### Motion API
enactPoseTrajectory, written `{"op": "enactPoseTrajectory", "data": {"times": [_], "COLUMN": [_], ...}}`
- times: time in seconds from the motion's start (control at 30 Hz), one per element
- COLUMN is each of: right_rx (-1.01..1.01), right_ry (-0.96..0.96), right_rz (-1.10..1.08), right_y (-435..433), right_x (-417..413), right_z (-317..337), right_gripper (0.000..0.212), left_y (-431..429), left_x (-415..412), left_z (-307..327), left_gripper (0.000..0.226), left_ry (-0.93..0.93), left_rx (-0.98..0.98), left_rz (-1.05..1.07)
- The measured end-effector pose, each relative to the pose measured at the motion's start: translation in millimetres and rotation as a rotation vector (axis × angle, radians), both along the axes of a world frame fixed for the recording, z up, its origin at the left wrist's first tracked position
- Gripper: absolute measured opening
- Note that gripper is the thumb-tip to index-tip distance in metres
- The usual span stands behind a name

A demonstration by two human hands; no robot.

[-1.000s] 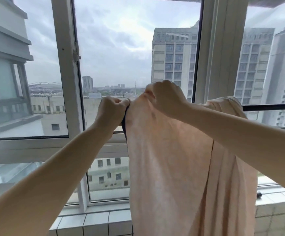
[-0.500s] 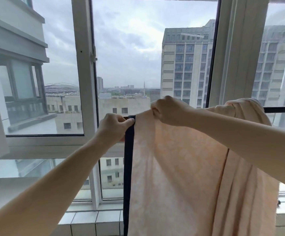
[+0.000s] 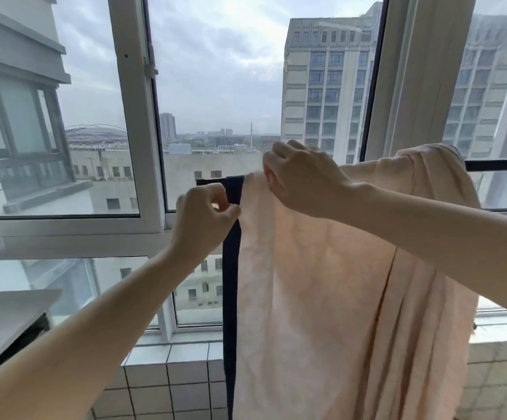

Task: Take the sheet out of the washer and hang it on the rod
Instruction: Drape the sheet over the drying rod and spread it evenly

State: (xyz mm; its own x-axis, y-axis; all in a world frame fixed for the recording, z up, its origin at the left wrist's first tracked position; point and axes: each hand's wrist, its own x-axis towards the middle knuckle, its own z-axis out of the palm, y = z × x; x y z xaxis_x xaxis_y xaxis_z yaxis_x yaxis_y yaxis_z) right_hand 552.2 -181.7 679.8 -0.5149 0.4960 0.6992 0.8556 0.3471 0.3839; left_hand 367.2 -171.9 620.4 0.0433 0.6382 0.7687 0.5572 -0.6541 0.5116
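Observation:
A pale peach sheet with a dark navy border along its left edge hangs over a black horizontal rod in front of the window. The sheet is bunched at the right, near the rod's visible stretch. My right hand grips the sheet's top fold where it lies on the rod. My left hand pinches the navy border just below the rod's short left end. The washer is not clearly in view.
A white-framed window stands right behind the rod, with tall buildings outside. Below it runs a white tiled ledge. A white surface with a dark gap under it sits at the lower left.
The sheet's left edge has been pulled out leftward, so the navy border now shows along its full length. My left hand has dropped slightly below the rod. The view has tilted down and left.

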Motion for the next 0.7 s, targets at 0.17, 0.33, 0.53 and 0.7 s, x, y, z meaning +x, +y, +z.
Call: {"op": "enactPoseTrajectory", "data": {"times": [0.17,0.33,0.53,0.7], "right_rx": [-0.016,-0.255,-0.511,-0.469], "right_ry": [0.023,0.238,0.756,0.801], "right_rz": [0.003,-0.156,0.067,0.094], "right_y": [-19,-27,-5,1], "right_x": [-27,-35,-36,-39], "right_z": [-11,-40,-68,-69], "right_gripper": [0.025,0.055,0.031,0.032], "left_y": [-7,-7,3,5], "left_x": [7,1,-4,4], "left_z": [-10,-23,-42,-59], "left_gripper": [0.023,0.018,0.008,0.009], "left_ry": [0.161,-0.006,-0.165,-0.083], "left_rx": [0.056,-0.125,-0.391,-0.439], "left_rz": [-0.016,-0.256,-0.408,-0.447]}}
